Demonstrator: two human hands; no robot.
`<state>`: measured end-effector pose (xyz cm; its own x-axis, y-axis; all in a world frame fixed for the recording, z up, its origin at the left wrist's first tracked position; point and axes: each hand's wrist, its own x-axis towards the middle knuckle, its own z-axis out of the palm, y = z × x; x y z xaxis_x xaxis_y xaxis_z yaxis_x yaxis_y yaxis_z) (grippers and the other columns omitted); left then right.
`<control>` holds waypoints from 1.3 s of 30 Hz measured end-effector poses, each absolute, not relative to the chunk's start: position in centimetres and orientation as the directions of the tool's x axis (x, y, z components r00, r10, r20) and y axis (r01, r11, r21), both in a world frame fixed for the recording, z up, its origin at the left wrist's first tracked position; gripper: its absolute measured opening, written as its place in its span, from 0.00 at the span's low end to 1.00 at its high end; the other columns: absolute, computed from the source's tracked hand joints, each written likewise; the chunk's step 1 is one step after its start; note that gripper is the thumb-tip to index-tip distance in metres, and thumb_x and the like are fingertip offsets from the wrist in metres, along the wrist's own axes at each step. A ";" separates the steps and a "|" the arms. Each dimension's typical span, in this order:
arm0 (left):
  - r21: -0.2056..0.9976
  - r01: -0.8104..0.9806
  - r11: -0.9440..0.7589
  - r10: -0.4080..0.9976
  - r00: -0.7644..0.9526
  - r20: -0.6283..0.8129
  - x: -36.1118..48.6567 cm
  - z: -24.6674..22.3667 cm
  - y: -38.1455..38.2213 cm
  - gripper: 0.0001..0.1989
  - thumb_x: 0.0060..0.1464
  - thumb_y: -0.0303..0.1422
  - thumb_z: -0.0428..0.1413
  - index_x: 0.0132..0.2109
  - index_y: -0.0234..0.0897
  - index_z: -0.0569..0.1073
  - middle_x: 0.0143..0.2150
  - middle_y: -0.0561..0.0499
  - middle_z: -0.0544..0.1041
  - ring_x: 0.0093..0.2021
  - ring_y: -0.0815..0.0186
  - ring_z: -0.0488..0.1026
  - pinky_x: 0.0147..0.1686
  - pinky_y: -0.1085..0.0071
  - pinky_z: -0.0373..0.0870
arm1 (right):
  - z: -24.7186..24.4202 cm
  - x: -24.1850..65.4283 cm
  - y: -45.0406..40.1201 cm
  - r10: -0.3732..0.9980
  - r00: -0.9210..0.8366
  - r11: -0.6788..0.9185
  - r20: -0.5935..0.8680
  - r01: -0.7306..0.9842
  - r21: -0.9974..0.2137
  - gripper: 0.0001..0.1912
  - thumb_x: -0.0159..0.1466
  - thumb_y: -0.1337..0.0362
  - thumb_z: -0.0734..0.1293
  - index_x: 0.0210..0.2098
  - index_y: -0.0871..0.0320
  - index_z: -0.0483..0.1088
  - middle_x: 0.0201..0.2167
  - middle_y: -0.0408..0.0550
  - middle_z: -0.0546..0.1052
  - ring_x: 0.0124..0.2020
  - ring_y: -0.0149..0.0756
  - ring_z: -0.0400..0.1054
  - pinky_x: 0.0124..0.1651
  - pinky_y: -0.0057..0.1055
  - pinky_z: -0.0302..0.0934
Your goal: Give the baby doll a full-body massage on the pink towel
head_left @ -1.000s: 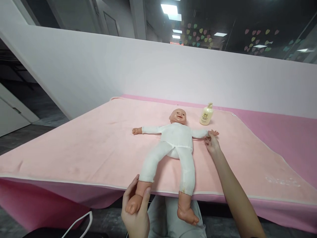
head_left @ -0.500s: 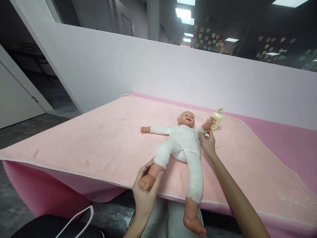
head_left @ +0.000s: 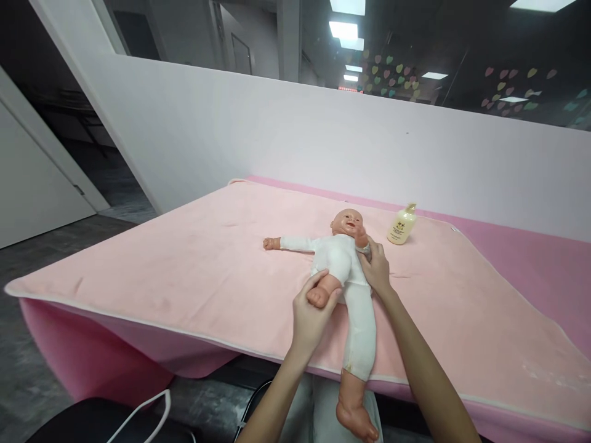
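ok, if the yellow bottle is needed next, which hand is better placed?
Right hand, probably: it's on the yellow bottle side of the doll and closer, though it would first have to release the doll's raised arm. The left hand is farther away, holding the bent leg.

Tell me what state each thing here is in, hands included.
Doll: on its back, one leg bent, the other straight
Left hand: closed around the bent leg near its foot
Right hand: holding the doll's raised arm
Pump bottle: upright
Pink blanket: spread out, slightly creased
Lights: on
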<state>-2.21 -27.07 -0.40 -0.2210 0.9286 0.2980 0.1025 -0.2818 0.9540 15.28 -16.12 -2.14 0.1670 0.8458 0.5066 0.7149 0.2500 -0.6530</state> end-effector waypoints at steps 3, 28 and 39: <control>0.963 0.144 -0.228 0.872 -0.409 0.267 -4.7 -0.9 -28.9 0.21 0.45 0.40 0.59 0.46 0.34 0.72 0.46 0.44 0.75 0.48 0.57 0.71 0.49 0.63 0.67 | -3.0 16.2 -15.4 0.810 0.471 0.207 0.349 0.328 -0.922 0.20 0.57 0.55 0.62 0.46 0.57 0.64 0.32 0.44 0.71 0.27 0.31 0.65 0.28 0.28 0.61; 0.942 0.159 -0.295 0.942 -0.115 0.315 0.8 -1.8 -26.5 0.22 0.47 0.33 0.58 0.51 0.36 0.71 0.52 0.46 0.73 0.52 0.61 0.70 0.55 0.63 0.63 | -2.1 15.4 -16.8 0.892 0.088 0.140 0.442 0.878 -0.458 0.24 0.60 0.64 0.57 0.56 0.50 0.61 0.46 0.49 0.67 0.30 0.34 0.66 0.29 0.28 0.57; 0.985 0.132 -0.107 0.838 -0.522 0.161 -7.1 -2.4 -31.5 0.28 0.41 0.41 0.61 0.50 0.33 0.71 0.48 0.43 0.74 0.38 0.59 0.75 0.44 0.63 0.71 | -3.0 17.7 -14.7 0.782 0.619 0.029 -0.070 -0.148 -0.989 0.14 0.59 0.54 0.59 0.39 0.56 0.62 0.20 0.37 0.65 0.16 0.28 0.58 0.17 0.23 0.53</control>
<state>-7.14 -31.47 -2.39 -0.5216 0.8379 0.1607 0.1318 -0.1069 0.9855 17.68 -14.73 -3.02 0.6188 0.7824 -0.0695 -0.1476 0.0288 -0.9886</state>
